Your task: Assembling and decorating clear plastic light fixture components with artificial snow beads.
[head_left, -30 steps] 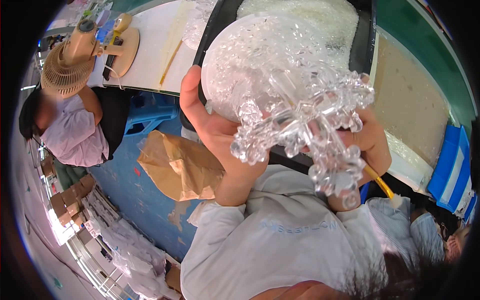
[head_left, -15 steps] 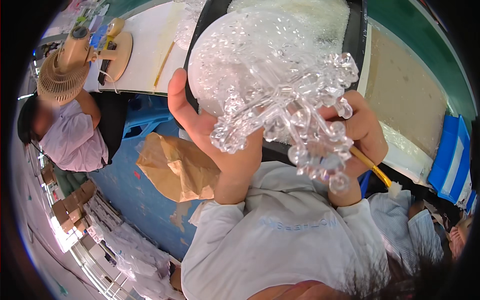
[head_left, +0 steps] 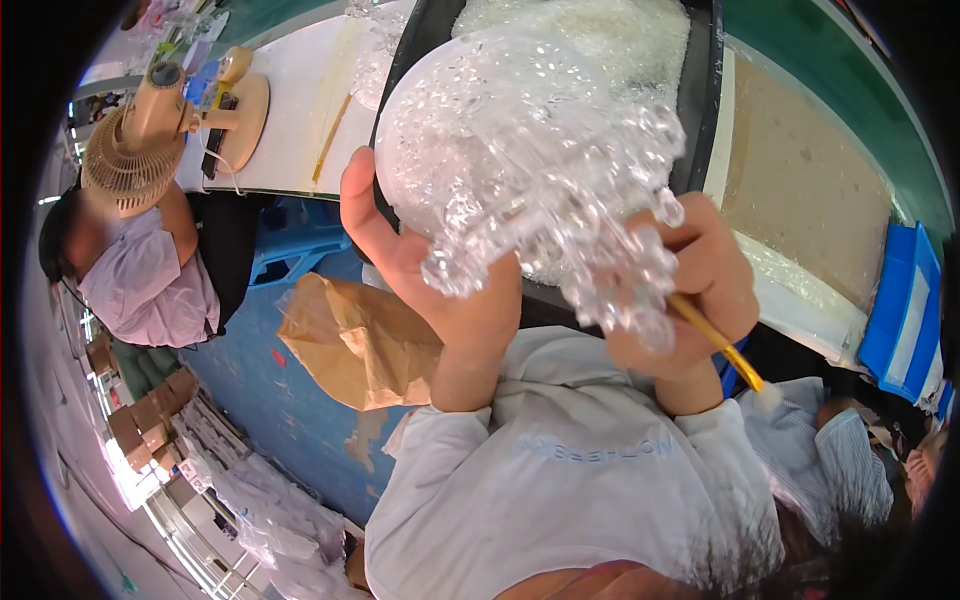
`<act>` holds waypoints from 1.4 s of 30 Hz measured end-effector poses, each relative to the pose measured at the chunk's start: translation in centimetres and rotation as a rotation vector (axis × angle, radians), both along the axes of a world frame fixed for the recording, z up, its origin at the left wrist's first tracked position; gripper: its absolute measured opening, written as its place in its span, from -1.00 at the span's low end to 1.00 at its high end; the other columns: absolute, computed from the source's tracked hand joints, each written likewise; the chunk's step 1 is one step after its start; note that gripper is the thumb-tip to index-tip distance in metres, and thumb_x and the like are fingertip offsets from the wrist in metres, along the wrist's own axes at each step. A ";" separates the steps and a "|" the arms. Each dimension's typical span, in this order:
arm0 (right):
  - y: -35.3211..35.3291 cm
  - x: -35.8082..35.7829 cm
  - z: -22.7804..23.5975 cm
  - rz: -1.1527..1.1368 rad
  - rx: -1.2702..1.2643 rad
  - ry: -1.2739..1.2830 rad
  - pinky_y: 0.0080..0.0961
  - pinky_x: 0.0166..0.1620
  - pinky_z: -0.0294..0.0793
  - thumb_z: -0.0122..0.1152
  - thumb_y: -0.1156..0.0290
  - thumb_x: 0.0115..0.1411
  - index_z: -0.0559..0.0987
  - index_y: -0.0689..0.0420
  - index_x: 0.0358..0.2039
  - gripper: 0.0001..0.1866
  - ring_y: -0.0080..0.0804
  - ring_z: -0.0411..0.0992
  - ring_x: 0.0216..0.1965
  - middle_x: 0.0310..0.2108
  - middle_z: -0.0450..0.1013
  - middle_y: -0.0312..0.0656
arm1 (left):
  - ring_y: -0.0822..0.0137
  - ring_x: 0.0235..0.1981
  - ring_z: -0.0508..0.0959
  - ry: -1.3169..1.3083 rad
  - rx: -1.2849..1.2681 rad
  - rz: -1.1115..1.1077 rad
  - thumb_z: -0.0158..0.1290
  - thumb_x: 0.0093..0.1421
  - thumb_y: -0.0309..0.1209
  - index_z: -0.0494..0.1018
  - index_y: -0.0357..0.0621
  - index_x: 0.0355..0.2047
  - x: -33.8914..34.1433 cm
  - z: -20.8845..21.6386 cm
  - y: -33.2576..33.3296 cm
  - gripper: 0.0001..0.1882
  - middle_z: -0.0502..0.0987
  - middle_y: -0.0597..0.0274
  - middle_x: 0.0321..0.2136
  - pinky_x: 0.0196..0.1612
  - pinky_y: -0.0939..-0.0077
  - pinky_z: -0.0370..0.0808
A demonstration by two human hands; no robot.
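My left hand (head_left: pixel 430 270) supports a round translucent white dish (head_left: pixel 430 130) strewn with clear flakes; its thumb stands up along the left rim and its other fingers are hidden. In front of the dish is a clear, branched plastic ornament (head_left: pixel 570 220) with rounded knobs, blurred by motion. My right hand (head_left: pixel 715 280) is closed at the ornament's right side. It also holds a thin paintbrush (head_left: pixel 715 335) with a yellow handle, its pale bristles pointing down to the right. Behind the dish lies a black tray (head_left: pixel 705 100) with a heap of clear flakes (head_left: pixel 600 25).
A beige fan (head_left: pixel 140 150) and another thin brush (head_left: pixel 330 140) are on the white table at left. A person (head_left: pixel 150 265) sits there. A brown paper bag (head_left: pixel 360 340) stands below. At right are a tan board (head_left: pixel 800 170) and a blue bin (head_left: pixel 905 310).
My right hand and the ornament have shifted slightly left and down. The paintbrush has swung a little left with the hand. My left hand and the dish have barely moved.
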State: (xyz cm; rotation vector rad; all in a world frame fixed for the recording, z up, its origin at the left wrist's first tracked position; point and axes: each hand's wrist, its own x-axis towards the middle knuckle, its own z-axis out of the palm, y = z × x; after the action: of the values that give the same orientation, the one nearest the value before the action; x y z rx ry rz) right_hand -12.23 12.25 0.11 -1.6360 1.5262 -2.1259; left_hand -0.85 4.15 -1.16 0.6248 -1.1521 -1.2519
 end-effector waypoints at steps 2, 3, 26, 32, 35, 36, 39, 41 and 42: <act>0.0 0.0 0.0 -0.021 -0.004 -0.081 -0.59 -0.53 0.54 0.24 0.74 -0.06 0.45 0.20 -0.50 -0.81 -0.46 0.53 -0.58 -0.46 0.47 -0.01 | 0.29 0.14 0.32 0.002 0.026 0.023 0.27 -0.06 -0.61 -0.09 -0.14 0.26 0.0 0.0 0.0 -0.03 0.22 0.11 0.12 0.20 0.33 0.28; -0.1 0.0 0.0 -0.049 -0.041 -0.183 -0.58 -0.52 0.55 0.24 0.74 -0.09 0.46 0.20 -0.51 -0.82 -0.45 0.53 -0.58 -0.46 0.47 0.00 | 0.29 0.14 0.32 0.003 0.040 0.040 0.28 -0.06 -0.62 -0.09 -0.14 0.26 0.0 0.0 0.0 -0.03 0.23 0.12 0.11 0.19 0.34 0.29; 0.1 0.0 -0.3 0.106 -0.026 -0.128 -0.56 -0.48 0.59 0.22 0.78 -0.10 0.42 0.23 -0.52 -0.80 -0.42 0.53 -0.56 -0.39 0.45 0.01 | 0.28 0.15 0.32 -0.021 -0.037 0.036 0.29 -0.05 -0.57 -0.06 -0.20 0.25 0.2 -0.5 -0.2 -0.05 0.20 0.10 0.14 0.20 0.34 0.29; 0.0 0.1 0.2 0.101 -0.112 -0.259 -0.57 -0.53 0.52 0.18 0.74 -0.02 0.50 0.24 -0.44 -0.86 -0.38 0.51 -0.56 -0.45 0.47 0.01 | 0.28 0.15 0.32 -0.026 -0.045 0.056 0.29 -0.07 -0.60 -0.06 -0.20 0.26 0.2 -0.7 -0.4 -0.04 0.20 0.10 0.14 0.20 0.35 0.29; 0.4 -0.9 0.9 0.113 -0.175 -0.135 -0.56 -0.59 0.37 0.10 0.57 0.12 0.56 0.23 -0.39 -0.92 -0.38 0.42 -0.59 -0.45 0.52 -0.04 | 0.26 0.14 0.34 -0.065 -0.055 0.070 0.28 -0.08 -0.63 -0.08 -0.18 0.26 0.3 -0.3 -0.4 -0.02 0.22 0.09 0.14 0.19 0.34 0.31; 1.0 -1.4 1.3 0.007 -0.090 0.154 -0.56 -0.60 0.29 0.08 0.51 0.14 0.59 0.21 -0.37 -0.88 -0.37 0.37 -0.60 -0.44 0.54 -0.10 | 0.26 0.14 0.34 -0.137 -0.047 0.111 0.28 -0.09 -0.64 -0.08 -0.17 0.26 0.3 -0.1 -0.3 -0.02 0.22 0.08 0.14 0.18 0.33 0.32; 1.0 -1.3 1.0 -0.136 -0.011 0.477 -0.56 -0.60 0.16 0.09 0.46 0.08 0.63 0.14 -0.37 -0.83 -0.38 0.26 -0.63 -0.46 0.53 -0.25 | 0.22 0.13 0.37 0.038 0.037 0.031 0.29 -0.09 -0.65 -0.12 -0.10 0.27 0.3 0.4 0.3 0.02 0.24 0.05 0.15 0.14 0.29 0.39; 0.6 -0.6 0.5 -0.173 0.090 0.522 -0.54 -0.61 0.19 0.13 0.45 0.03 0.63 0.14 -0.34 -0.81 -0.38 0.27 -0.65 -0.49 0.50 -0.21 | 0.19 0.13 0.39 0.167 0.139 0.008 0.31 -0.08 -0.66 -0.14 -0.03 0.27 0.3 0.4 0.5 0.04 0.25 0.01 0.15 0.11 0.26 0.44; 0.4 -0.4 0.3 -0.132 0.106 0.482 -0.53 -0.62 0.20 0.15 0.45 0.01 0.63 0.14 -0.32 -0.80 -0.38 0.28 -0.66 -0.50 0.49 -0.20 | 0.18 0.12 0.39 0.338 0.273 -0.048 0.32 -0.08 -0.65 -0.14 -0.02 0.27 0.4 0.3 0.4 0.05 0.25 0.01 0.15 0.11 0.25 0.45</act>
State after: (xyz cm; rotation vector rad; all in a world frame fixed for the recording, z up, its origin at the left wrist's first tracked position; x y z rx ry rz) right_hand -12.59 12.69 0.40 -2.1725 1.8773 -1.7425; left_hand -0.42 4.60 -0.87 0.5604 -0.7264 -1.5043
